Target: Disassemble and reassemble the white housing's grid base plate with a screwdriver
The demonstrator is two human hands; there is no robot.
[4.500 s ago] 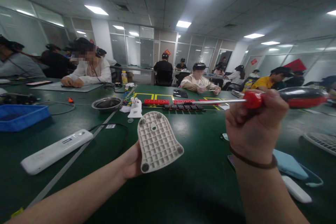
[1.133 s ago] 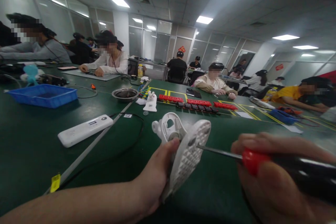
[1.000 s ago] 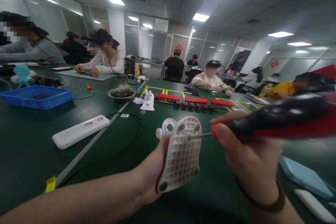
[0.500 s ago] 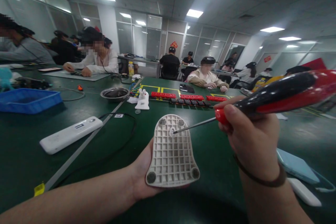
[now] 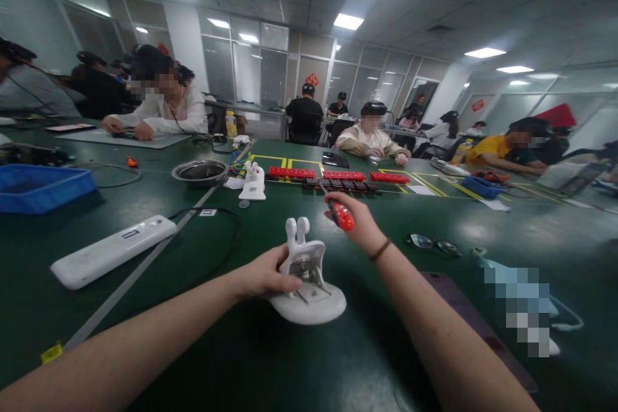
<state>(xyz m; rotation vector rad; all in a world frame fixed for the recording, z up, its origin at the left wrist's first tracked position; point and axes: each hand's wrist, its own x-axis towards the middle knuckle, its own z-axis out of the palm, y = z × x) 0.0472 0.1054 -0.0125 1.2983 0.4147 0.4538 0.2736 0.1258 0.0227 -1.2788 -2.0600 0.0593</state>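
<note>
My left hand (image 5: 264, 275) grips a white plastic stand (image 5: 316, 310), thumb over its base. The stand now faces upward, with a rounded foot, an upright bracket with thin metal rods, and two round lobes on top. My right hand (image 5: 362, 224) is closed around the red and black handle of a screwdriver (image 5: 342, 214), beyond and to the right of the stand. Its shaft points away from me towards red strips (image 5: 344, 176) and a row of black pieces (image 5: 340, 186). A small white part with two ear-like tips (image 5: 253, 184) stands to the left.
On the left are a metal bowl (image 5: 200, 170), a long white device (image 5: 113, 251) with a cable, and a blue tray (image 5: 43, 188). Glasses (image 5: 433, 244) and a dark flat device (image 5: 470, 322) lie to the right. Several people sit at the tables beyond.
The screwdriver tip has left the ribbed underside, and my right hand has moved forward and inward with it. My left hand has turned the stand over, so its upper side shows.
</note>
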